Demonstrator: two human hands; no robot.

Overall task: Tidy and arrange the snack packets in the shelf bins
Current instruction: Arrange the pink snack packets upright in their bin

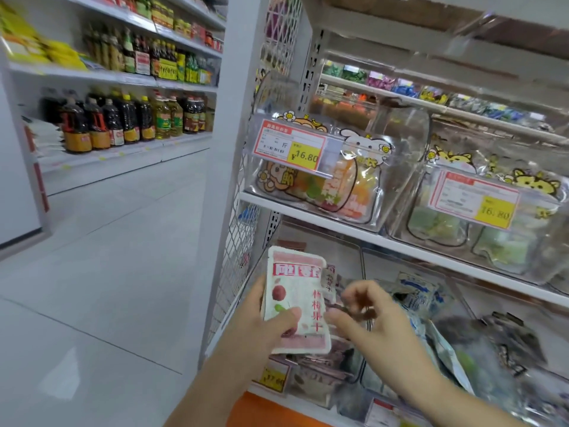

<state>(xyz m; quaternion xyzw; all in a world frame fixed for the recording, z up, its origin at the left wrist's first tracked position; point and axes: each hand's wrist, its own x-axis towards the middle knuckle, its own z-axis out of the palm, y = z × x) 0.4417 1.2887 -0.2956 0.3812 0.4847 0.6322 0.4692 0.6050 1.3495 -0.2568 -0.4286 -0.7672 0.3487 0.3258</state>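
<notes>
The white-and-pink foil snack packet with red lettering and a red fruit picture (297,291) sits in the left hand (264,322). The thumb presses across its lower front and the fingers wrap behind its left edge, so most of the packet rises above the grip. Layered edges on its left side suggest more than one packet held together. The left forearm comes up from the bottom of the view, palm turned to the right.

The right hand (369,315) is just beside the packet's right edge, thumb reaching toward it and fingers curled inward. It is blurred, and I cannot tell whether it pinches anything.

The packet stands nearly upright, its long axis vertical, top edge uppermost and printed face toward the camera. It hangs over the leftmost clear plastic bin (323,377) on the lower white shelf. Blue-and-white packets (421,294) lie in the next bin to the right.
</notes>
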